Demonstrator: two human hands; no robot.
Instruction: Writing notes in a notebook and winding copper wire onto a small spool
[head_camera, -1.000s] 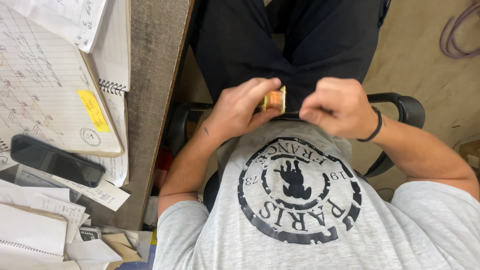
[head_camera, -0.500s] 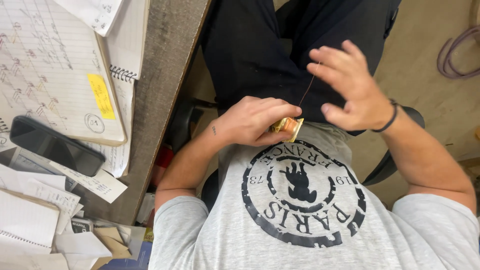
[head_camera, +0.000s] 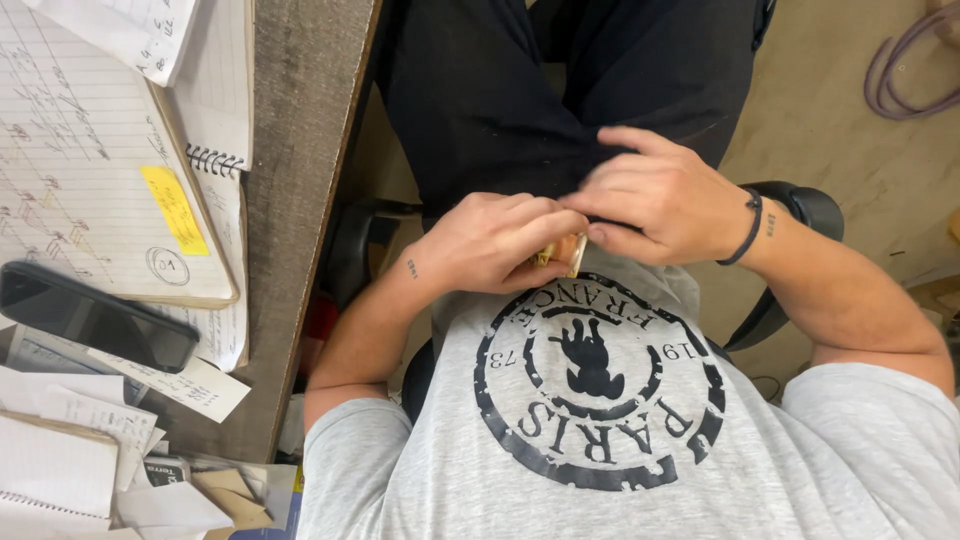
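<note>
Since half a second ago, my right hand (head_camera: 665, 205) has dropped from its raised, spread position and now meets my left hand (head_camera: 500, 240) over my lap. Nearest me, against the hem of my grey shirt (head_camera: 620, 440), sits the small brass-coloured spool (head_camera: 568, 254); only its rim and a sliver of its body show, so I cannot tell which way its long axis runs. Left hand: fingers curled shut around the spool, thumb laid across the top. Right hand: fingers drawn together, fingertips pressed to the left thumb just above the spool; whether it pinches anything is hidden. A dark band (head_camera: 748, 230) circles the right wrist. Beyond the hands lie my black trousers (head_camera: 520, 90). On the desk (head_camera: 300, 150) at left, clear of its right edge, rest a lined notebook (head_camera: 90, 170) and a black phone (head_camera: 95, 315).
</note>
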